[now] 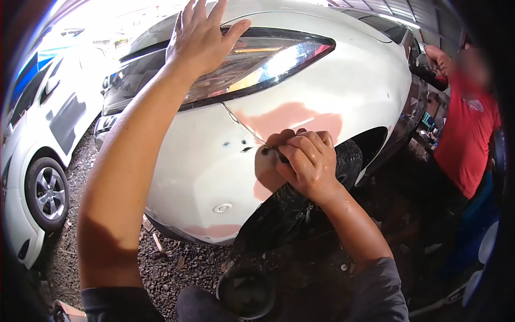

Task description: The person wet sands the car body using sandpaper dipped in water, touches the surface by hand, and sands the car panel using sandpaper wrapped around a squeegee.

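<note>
A white car's front corner fills the middle of the head view, with its headlight, bumper and fender. My left hand lies over the headlight's upper edge by the hood, fingers stretched out and holding nothing. Lower right, my right hand is closed in a pinch at the seam between bumper and fender. A small dark bit shows at its fingertips; its kind is hidden. Around the seam lies a pinkish patch, with several black spots on the bumper beside it.
Behind my right hand is the front tire in its wheel arch. Another white car stands at the left. A person in a red shirt is at the right. A dark round tub sits low on the gravel.
</note>
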`<state>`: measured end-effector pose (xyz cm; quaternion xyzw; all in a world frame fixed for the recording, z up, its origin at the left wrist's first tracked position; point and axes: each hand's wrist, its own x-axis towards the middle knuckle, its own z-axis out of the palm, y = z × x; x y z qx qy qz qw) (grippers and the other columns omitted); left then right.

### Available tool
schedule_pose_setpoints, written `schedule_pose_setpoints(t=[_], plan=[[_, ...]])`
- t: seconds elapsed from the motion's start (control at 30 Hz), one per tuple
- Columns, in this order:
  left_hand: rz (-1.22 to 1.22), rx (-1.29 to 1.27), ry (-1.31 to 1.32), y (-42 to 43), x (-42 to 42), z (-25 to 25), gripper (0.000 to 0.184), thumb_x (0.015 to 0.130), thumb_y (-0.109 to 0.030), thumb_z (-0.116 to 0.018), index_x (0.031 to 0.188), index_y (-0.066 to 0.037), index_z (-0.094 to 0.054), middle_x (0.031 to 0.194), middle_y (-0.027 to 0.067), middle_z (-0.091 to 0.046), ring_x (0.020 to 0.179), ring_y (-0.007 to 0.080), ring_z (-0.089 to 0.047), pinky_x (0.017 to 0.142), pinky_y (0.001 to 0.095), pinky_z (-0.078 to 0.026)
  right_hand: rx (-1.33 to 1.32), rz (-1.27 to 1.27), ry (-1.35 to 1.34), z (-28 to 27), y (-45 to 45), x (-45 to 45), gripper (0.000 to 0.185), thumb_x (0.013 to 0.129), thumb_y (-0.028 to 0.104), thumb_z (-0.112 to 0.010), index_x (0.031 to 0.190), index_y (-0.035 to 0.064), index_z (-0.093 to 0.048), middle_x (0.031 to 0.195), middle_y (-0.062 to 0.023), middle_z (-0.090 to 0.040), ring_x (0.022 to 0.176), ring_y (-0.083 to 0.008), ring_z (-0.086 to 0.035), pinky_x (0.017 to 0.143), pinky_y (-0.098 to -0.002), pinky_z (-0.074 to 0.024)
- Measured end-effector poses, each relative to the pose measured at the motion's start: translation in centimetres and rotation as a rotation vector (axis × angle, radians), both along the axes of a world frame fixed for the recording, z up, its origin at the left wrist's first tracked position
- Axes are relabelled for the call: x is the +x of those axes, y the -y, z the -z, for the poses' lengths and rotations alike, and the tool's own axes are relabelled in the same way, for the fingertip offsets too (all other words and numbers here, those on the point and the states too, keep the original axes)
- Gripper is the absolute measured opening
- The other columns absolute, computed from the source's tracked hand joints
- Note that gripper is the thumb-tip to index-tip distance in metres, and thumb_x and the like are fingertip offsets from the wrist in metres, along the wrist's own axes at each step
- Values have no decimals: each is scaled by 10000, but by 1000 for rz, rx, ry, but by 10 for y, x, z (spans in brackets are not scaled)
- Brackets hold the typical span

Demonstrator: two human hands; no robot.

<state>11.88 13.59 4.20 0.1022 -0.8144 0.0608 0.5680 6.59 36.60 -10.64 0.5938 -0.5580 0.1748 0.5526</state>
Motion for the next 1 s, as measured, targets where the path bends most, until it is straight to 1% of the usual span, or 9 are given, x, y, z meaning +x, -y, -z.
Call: schedule_pose_setpoints(t=[0.1, 0.17, 0.33, 0.53, 0.67, 0.77, 0.87, 0.97, 1.0], plan=[[42, 88, 120, -8, 9, -6, 745, 1013, -504, -460, 1539, -4, -292, 1578, 302, -250, 1477, 434, -220, 1219, 522, -187, 6, -16, -5, -7, 8, 7, 335, 605, 154, -773, 881, 77, -599, 912, -61, -580, 882, -254, -611, 699, -395, -422], [13, 105, 97, -9, 4, -4, 743, 1011, -499, -464, 1537, -2, -294, 1578, 303, -251, 1475, 436, -226, 1217, 523, -191, 37, 9, 17, -12, 12, 13, 416, 572, 151, -797, 952, 62, -653, 960, -57, -626, 880, -250, -632, 700, -402, -426], [-26, -4, 37, 5, -5, -3, 720, 1011, -478, -475, 1527, -3, -311, 1560, 298, -287, 1458, 437, -259, 1205, 531, -216, 21, -9, -19, 0, -4, -6, 411, 595, 206, -788, 961, 70, -660, 967, -51, -634, 892, -247, -641, 708, -410, -424], [-7, 133, 139, -11, 4, -3, 695, 1015, -456, -479, 1518, -4, -323, 1513, 287, -348, 1413, 435, -317, 1176, 545, -254, 43, 22, -48, 19, -30, -31, 397, 621, 234, -771, 972, 84, -665, 967, -42, -636, 890, -234, -645, 729, -411, -430], [-50, 44, 105, 4, -8, -4, 686, 1018, -448, -478, 1521, -8, -322, 1504, 285, -357, 1397, 441, -332, 1169, 548, -262, 56, 29, -59, 29, -51, -50, 412, 607, 198, -781, 982, 84, -656, 968, -47, -625, 891, -234, -639, 748, -413, -443], [-187, -209, 200, 23, -15, 0, 718, 1011, -491, -473, 1532, -22, -316, 1543, 281, -314, 1433, 443, -283, 1189, 533, -238, 77, 65, -43, 42, -68, -65, 413, 595, 153, -788, 979, 83, -654, 978, -48, -624, 900, -233, -636, 769, -415, -448], [-289, -468, 27, 52, -36, 8, 742, 998, -570, -456, 1559, -101, -330, 1619, 233, -226, 1496, 428, -183, 1211, 513, -215, 107, 143, -42, 48, -90, -75, 370, 621, 167, -769, 959, 90, -640, 973, -27, -618, 925, -221, -628, 766, -415, -463], [39, -103, -58, 38, -35, 3, 821, 963, -676, -445, 1557, -119, -349, 1634, 187, -243, 1526, 369, -137, 1228, 482, -189, 92, 243, 18, 72, -124, -85, 357, 638, 141, -770, 968, 105, -640, 958, -16, -614, 916, -203, -628, 781, -402, -454], [31, -101, -67, 37, -36, 1, 826, 959, -678, -449, 1558, -118, -348, 1635, 187, -239, 1525, 367, -143, 1227, 482, -193, 78, 260, 42, 70, -126, -77, 356, 641, 138, -770, 972, 108, -642, 960, -13, -615, 916, -201, -628, 783, -401, -452]])
